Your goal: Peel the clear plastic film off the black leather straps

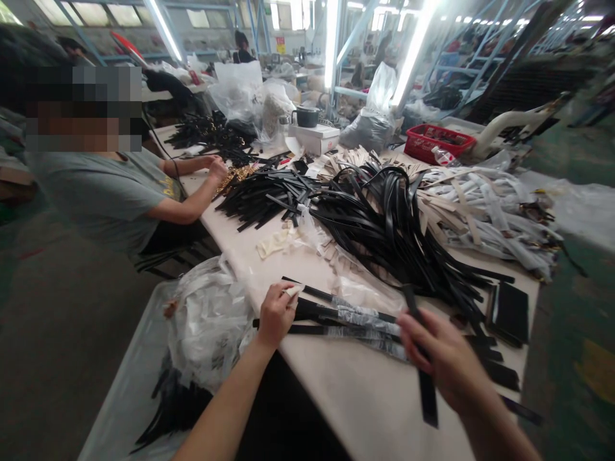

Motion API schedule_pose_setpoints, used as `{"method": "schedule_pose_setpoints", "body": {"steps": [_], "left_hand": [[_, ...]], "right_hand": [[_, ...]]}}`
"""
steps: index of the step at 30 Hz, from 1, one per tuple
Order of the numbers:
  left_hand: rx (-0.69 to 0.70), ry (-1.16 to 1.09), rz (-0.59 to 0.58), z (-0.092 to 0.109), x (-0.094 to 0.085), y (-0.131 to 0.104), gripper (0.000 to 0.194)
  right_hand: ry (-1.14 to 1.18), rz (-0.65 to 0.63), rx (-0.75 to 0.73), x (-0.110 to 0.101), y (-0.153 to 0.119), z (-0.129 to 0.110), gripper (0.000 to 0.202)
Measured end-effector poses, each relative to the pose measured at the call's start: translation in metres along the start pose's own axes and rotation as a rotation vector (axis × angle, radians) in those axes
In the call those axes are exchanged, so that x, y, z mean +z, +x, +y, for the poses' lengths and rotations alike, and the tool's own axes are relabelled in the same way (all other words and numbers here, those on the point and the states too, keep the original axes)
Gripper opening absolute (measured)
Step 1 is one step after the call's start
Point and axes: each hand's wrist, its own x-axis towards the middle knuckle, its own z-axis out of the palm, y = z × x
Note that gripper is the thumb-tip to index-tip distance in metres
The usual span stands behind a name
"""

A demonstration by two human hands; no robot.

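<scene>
Black strap (428, 400) in right hand (439, 346), fingers curled closed round it, lower end hanging slantwise over the pale table (346, 397); hand slightly blurred. Left hand (277, 315): thumb and fingertips pinched on 1 small whitish scrap (294, 290), over the ends of plastic-wrapped straps (358, 316), contact with these unclear. Beyond, tangled black heap (384, 211); seated co-worker (106, 192), 2 hands at gold-coloured pieces (236, 176).

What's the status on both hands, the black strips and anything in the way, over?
Right hand gripping a black strip. Left hand beside plastic-wrapped strips, grip unclear. Heaped black straps crowd the table just beyond.
</scene>
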Motion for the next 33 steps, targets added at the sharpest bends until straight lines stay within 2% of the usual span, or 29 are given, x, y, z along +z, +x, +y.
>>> {"method": "schedule_pose_setpoints", "body": {"steps": [2, 4, 7, 10, 12, 15, 18, 19, 21, 25, 27, 30, 33], "left_hand": [[0.095, -0.028, -0.02, 0.018, 0.004, -0.01, 0.027], [0.152, -0.047, -0.038, 0.033, 0.01, -0.019, 0.03], [0.183, -0.092, -0.047, 0.049, 0.017, -0.03, 0.025], [0.15, -0.193, -0.064, 0.058, 0.018, -0.036, 0.02], [0.036, -0.295, -0.031, 0.065, 0.014, -0.039, 0.018], [-0.314, -0.544, -0.004, 0.08, 0.009, -0.042, 0.015], [-0.752, -1.003, -0.158, 0.099, 0.01, -0.042, 0.035], [-0.864, -1.154, -0.191, 0.105, 0.011, -0.041, 0.039], [-1.008, -1.355, -0.153, 0.114, 0.015, -0.039, 0.04], [-1.082, -1.429, -0.026, 0.117, 0.02, -0.036, 0.031], [-1.089, -1.404, 0.012, 0.112, 0.021, -0.035, 0.03], [-1.131, -1.349, 0.131, 0.104, 0.02, -0.031, 0.031], [-1.163, -1.34, 0.213, 0.099, 0.017, -0.025, 0.03]], "right_hand": [[0.019, -0.119, 0.048, 0.048, 0.026, 0.022, 0.041], [-0.03, -0.123, 0.051, 0.084, 0.05, 0.045, 0.048], [-0.224, -0.078, -0.035, 0.107, 0.073, 0.068, 0.044], [-0.306, -0.055, -0.116, 0.107, 0.08, 0.076, 0.032], [-0.318, -0.034, -0.137, 0.102, 0.08, 0.078, 0.03], [-0.33, 0.001, -0.146, 0.095, 0.074, 0.08, 0.032], [-0.306, -0.007, -0.126, 0.093, 0.065, 0.082, 0.036], [-0.294, -0.022, -0.115, 0.093, 0.063, 0.083, 0.036], [-0.281, -0.054, -0.099, 0.095, 0.059, 0.083, 0.037], [-0.287, -0.084, -0.108, 0.099, 0.053, 0.083, 0.036], [-0.209, -0.085, -0.087, 0.099, 0.049, 0.082, 0.038], [-0.03, -0.125, -0.059, 0.097, 0.04, 0.08, 0.044], [-0.03, -0.202, -0.056, 0.096, 0.031, 0.081, 0.045]]}}
